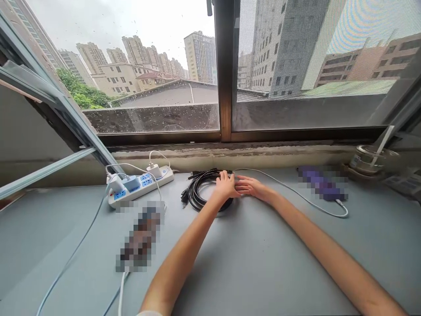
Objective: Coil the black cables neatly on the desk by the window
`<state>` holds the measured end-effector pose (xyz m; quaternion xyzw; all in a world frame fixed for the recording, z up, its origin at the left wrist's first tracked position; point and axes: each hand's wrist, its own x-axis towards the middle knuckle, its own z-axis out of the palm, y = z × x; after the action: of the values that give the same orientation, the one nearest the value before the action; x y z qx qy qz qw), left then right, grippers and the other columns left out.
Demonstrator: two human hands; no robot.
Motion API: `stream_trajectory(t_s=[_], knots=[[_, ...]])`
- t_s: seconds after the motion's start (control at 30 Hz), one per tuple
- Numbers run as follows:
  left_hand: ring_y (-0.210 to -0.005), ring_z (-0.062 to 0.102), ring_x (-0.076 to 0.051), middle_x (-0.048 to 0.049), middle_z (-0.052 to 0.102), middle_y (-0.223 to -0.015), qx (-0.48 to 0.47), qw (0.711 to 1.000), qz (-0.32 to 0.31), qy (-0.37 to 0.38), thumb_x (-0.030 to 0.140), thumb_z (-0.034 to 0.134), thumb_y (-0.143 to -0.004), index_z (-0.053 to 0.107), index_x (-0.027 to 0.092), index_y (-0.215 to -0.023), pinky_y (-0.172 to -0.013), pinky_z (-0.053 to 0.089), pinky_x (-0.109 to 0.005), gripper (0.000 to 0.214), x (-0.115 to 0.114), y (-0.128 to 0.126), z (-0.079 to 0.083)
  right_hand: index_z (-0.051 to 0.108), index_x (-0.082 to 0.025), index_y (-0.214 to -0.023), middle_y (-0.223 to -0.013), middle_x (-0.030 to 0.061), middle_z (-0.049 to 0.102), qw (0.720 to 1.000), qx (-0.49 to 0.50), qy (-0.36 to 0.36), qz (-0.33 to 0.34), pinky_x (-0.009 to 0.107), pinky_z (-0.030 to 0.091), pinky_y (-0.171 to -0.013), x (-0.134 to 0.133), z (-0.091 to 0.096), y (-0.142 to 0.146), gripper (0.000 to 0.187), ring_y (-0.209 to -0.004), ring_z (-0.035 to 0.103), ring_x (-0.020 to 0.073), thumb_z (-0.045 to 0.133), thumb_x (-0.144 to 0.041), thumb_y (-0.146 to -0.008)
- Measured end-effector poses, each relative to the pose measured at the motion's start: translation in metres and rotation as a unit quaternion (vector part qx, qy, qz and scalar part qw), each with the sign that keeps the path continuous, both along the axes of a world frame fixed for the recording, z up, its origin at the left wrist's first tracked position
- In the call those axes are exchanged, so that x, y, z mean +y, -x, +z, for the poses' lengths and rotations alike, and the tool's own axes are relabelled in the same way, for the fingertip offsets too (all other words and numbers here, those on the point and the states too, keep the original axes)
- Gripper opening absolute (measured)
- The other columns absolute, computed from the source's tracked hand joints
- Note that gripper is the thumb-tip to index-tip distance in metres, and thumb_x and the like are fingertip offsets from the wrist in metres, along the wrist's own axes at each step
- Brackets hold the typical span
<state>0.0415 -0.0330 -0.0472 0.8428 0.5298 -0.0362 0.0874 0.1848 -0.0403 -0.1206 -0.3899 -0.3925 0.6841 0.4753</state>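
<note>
A coil of black cable (196, 193) lies on the grey tabletop, with a dark plug (184, 197) showing at its left side. My left hand (226, 186) is over the right part of the coil, its fingers bent a little and spread, hiding some of the loops. Beside it, at the coil's right edge, my right hand (252, 186) reaches in from the right with fingers stretched out toward the left hand. The fingertips of the two hands are close together; whether they touch each other cannot be made out.
A white power strip (153, 186) with several plugs stands at the left rear. Left of my arm lies a blurred-out item (141, 239) with a white cord. At the right rear are a purple blurred-out item (322, 182) on a cord and a glass jar (366, 160). Windows (225, 87) rise behind.
</note>
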Motion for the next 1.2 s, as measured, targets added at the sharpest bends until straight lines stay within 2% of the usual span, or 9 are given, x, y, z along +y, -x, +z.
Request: stream_trajectory(t_s=[0.17, 0.3, 0.43, 0.67, 1.0, 1.1, 1.2], knots=[[-0.138, 0.021, -0.033, -0.0225, 0.027, -0.147, -0.004, 0.998, 0.042, -0.041, 0.019, 0.061, -0.068, 0.045, 0.014, -0.128, -0.101, 0.033, -0.047, 0.062, -0.003, -0.006, -0.012, 0.053, -0.016, -0.120, -0.108, 0.0088, 0.067, 0.999, 0.044, 0.007, 0.021, 0.036, 0.048, -0.098, -0.004, 0.003, -0.004, 0.036, -0.101, 0.064, 0.0165, 0.054, -0.019, -0.084], [-0.135, 0.024, -0.031, -0.0190, 0.034, -0.143, -0.017, 0.995, 0.072, -0.061, 0.020, 0.058, -0.071, 0.048, 0.016, -0.123, -0.094, 0.041, -0.043, 0.053, 0.002, -0.005, -0.016, 0.048, -0.017, -0.125, -0.116, 0.0093, 0.064, 0.997, 0.073, 0.017, 0.033, 0.036, 0.043, -0.103, -0.009, 0.008, -0.006, 0.037, -0.110, 0.060, 0.0156, 0.048, -0.022, -0.088], [-0.133, 0.028, -0.030, -0.0172, 0.037, -0.140, -0.018, 0.991, 0.107, -0.073, 0.022, 0.057, -0.072, 0.049, 0.018, -0.122, -0.090, 0.043, -0.040, 0.050, 0.016, 0.007, -0.014, 0.044, -0.018, -0.130, -0.121, 0.0099, 0.061, 0.995, 0.091, 0.021, 0.043, 0.038, 0.040, -0.105, -0.013, 0.011, -0.006, 0.040, -0.113, 0.058, 0.0167, 0.045, -0.024, -0.090], [-0.127, 0.034, -0.030, -0.0170, 0.041, -0.134, 0.006, 0.987, 0.149, -0.058, 0.019, 0.060, -0.070, 0.052, 0.018, -0.120, -0.084, 0.046, -0.036, 0.051, 0.033, 0.024, -0.005, 0.046, -0.019, -0.129, -0.122, 0.0095, 0.061, 0.993, 0.109, 0.024, 0.046, 0.036, 0.041, -0.105, -0.014, 0.013, -0.007, 0.040, -0.115, 0.057, 0.0164, 0.046, -0.023, -0.089], [-0.127, 0.035, -0.033, -0.0179, 0.041, -0.134, 0.030, 0.982, 0.183, -0.042, 0.018, 0.065, -0.069, 0.056, 0.018, -0.117, -0.083, 0.045, -0.037, 0.049, 0.035, 0.031, 0.006, 0.045, -0.018, -0.128, -0.119, 0.0090, 0.063, 0.990, 0.130, 0.034, 0.042, 0.034, 0.042, -0.104, -0.013, 0.012, -0.008, 0.038, -0.113, 0.059, 0.0158, 0.046, -0.021, -0.090], [-0.125, 0.040, -0.034, -0.0192, 0.045, -0.133, 0.025, 0.980, 0.193, -0.046, 0.025, 0.069, -0.068, 0.056, 0.016, -0.117, -0.085, 0.045, -0.038, 0.051, 0.031, 0.031, 0.016, 0.046, -0.018, -0.127, -0.117, 0.0089, 0.064, 0.989, 0.136, 0.037, 0.039, 0.033, 0.044, -0.103, -0.012, 0.011, -0.008, 0.037, -0.112, 0.059, 0.0159, 0.046, -0.021, -0.090], [-0.118, 0.050, -0.031, -0.0195, 0.052, -0.127, 0.005, 0.976, 0.208, -0.065, 0.039, 0.061, -0.077, 0.056, 0.014, -0.118, -0.088, 0.043, -0.037, 0.048, 0.032, 0.040, 0.032, 0.047, -0.018, -0.126, -0.115, 0.0085, 0.064, 0.989, 0.139, 0.040, 0.035, 0.033, 0.045, -0.101, -0.012, 0.011, -0.007, 0.036, -0.110, 0.060, 0.0154, 0.045, -0.020, -0.091]])
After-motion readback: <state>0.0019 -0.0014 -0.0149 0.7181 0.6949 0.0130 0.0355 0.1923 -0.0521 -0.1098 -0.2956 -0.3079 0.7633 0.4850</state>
